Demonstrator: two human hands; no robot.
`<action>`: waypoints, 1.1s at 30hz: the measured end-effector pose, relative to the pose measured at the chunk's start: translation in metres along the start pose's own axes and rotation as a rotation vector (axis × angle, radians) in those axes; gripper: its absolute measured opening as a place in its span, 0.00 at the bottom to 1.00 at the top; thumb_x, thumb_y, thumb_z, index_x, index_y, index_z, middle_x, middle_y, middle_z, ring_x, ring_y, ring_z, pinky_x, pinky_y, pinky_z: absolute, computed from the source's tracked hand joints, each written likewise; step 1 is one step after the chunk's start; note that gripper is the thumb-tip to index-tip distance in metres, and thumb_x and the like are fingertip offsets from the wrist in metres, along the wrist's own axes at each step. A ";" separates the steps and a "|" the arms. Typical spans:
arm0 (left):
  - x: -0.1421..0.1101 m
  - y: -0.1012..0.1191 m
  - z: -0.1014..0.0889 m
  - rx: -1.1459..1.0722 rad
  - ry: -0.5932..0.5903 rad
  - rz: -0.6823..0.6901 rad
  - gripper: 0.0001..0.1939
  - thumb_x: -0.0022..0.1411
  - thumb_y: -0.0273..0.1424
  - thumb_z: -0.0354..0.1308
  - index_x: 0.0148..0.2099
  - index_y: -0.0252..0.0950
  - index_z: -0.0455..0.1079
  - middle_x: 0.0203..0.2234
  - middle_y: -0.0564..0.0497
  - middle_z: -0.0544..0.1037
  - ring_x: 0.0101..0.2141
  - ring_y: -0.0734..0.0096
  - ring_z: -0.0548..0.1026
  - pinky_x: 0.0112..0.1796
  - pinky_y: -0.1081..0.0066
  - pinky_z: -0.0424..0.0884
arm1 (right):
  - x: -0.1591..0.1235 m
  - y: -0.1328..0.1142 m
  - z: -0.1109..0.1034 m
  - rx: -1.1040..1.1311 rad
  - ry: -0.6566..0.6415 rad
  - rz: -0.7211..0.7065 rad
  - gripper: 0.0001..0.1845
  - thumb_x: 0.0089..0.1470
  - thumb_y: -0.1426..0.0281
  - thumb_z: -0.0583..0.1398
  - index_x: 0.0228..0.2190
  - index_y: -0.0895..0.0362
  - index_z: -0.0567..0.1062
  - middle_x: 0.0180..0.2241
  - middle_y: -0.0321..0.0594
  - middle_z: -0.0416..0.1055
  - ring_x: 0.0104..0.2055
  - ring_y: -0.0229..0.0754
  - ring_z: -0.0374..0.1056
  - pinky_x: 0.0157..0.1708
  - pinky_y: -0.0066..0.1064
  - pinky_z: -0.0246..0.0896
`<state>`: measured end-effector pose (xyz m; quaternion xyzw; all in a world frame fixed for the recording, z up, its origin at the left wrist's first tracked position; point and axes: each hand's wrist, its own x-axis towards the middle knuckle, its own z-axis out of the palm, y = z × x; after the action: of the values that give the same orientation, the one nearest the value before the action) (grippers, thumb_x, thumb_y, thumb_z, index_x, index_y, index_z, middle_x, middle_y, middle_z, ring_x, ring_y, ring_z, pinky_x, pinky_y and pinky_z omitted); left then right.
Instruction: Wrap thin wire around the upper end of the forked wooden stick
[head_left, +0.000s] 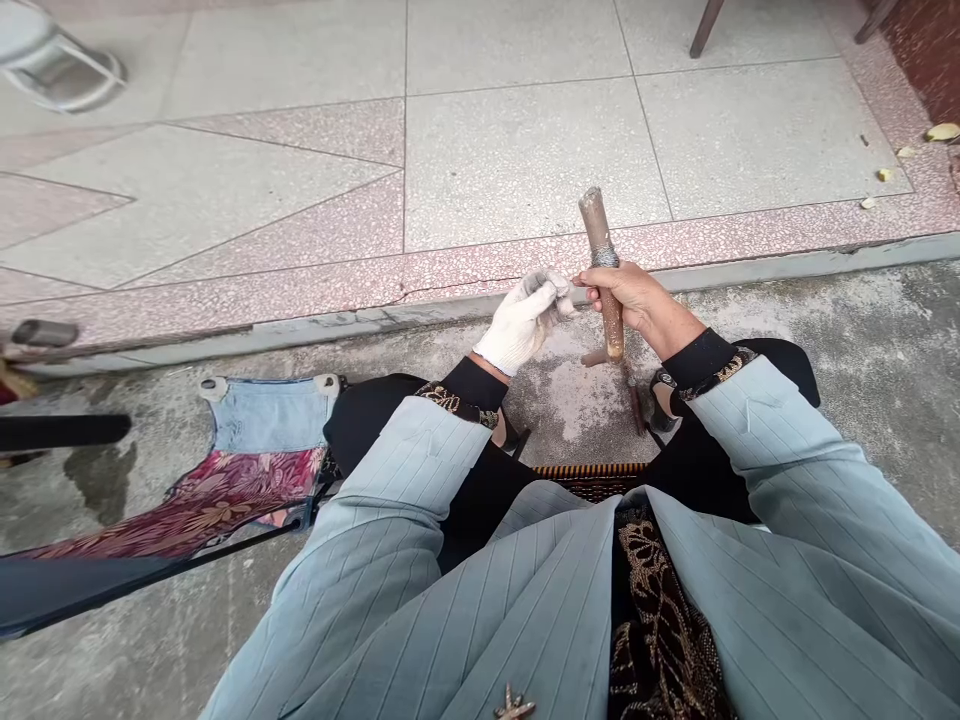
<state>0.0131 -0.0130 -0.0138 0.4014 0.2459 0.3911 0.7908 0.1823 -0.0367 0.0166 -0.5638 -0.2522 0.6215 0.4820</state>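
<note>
My right hand (637, 300), bare, is closed around a short wooden stick (598, 220), with the thumb lying across it. Grey wire (604, 258) is wound in a band around the stick just above the thumb. My left hand (521, 318) wears a white knitted glove and is pinched close to the right fingertips. What the gloved fingers hold, if anything, is too small to make out. Below the stick's lower end, a stubby piece of wood (595, 358) and a thin dark tool-like rod (632, 400) show near the ground between my feet.
A raised tiled step (517, 160) runs across in front. On the left stand a folding chair with floral fabric (255, 480) and a dark bar (64, 432). A metal cylinder (45, 333) lies on the step's edge. A white stool (56, 60) is far left; pale scraps (885, 175) lie right.
</note>
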 end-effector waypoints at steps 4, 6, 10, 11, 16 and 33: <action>0.002 -0.003 -0.004 0.044 -0.022 -0.033 0.16 0.53 0.38 0.72 0.36 0.34 0.71 0.28 0.54 0.72 0.26 0.79 0.73 0.32 0.74 0.75 | -0.002 -0.002 0.003 -0.091 0.052 -0.080 0.10 0.42 0.78 0.67 0.25 0.59 0.70 0.23 0.36 0.69 0.22 0.31 0.61 0.18 0.22 0.55; 0.002 -0.004 -0.004 0.065 -0.036 -0.043 0.17 0.52 0.37 0.73 0.36 0.33 0.71 0.28 0.53 0.73 0.26 0.79 0.73 0.31 0.75 0.75 | -0.004 -0.005 0.003 -0.148 0.056 -0.123 0.09 0.42 0.77 0.66 0.27 0.59 0.71 0.26 0.37 0.72 0.23 0.31 0.62 0.20 0.23 0.56; 0.002 -0.005 -0.005 0.109 -0.036 -0.097 0.17 0.51 0.36 0.72 0.36 0.31 0.71 0.27 0.52 0.74 0.25 0.78 0.73 0.30 0.74 0.74 | -0.006 -0.009 0.003 -0.426 -0.019 -0.299 0.10 0.42 0.76 0.65 0.31 0.60 0.75 0.29 0.37 0.74 0.26 0.34 0.64 0.27 0.26 0.60; 0.002 -0.006 -0.005 0.122 -0.033 -0.115 0.17 0.50 0.36 0.72 0.36 0.31 0.71 0.26 0.52 0.74 0.25 0.78 0.72 0.29 0.74 0.74 | -0.006 -0.009 0.002 -0.511 -0.030 -0.350 0.10 0.42 0.75 0.65 0.31 0.60 0.75 0.29 0.36 0.74 0.28 0.35 0.65 0.30 0.27 0.61; 0.005 -0.008 -0.010 0.148 0.014 -0.160 0.16 0.47 0.33 0.71 0.34 0.32 0.70 0.23 0.55 0.71 0.22 0.79 0.70 0.27 0.74 0.73 | 0.000 -0.006 -0.002 -0.789 -0.030 -0.550 0.11 0.40 0.70 0.66 0.29 0.60 0.73 0.27 0.36 0.71 0.32 0.40 0.64 0.34 0.30 0.58; 0.006 -0.010 -0.003 0.397 0.267 0.219 0.09 0.53 0.32 0.64 0.31 0.36 0.67 0.24 0.55 0.72 0.26 0.77 0.72 0.32 0.73 0.71 | 0.003 0.011 0.010 -0.105 0.182 -0.035 0.13 0.35 0.80 0.59 0.24 0.54 0.63 0.15 0.30 0.61 0.16 0.33 0.54 0.15 0.26 0.48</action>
<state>0.0192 -0.0106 -0.0242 0.5179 0.3750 0.4678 0.6102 0.1699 -0.0363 0.0081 -0.6377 -0.2493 0.5453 0.4835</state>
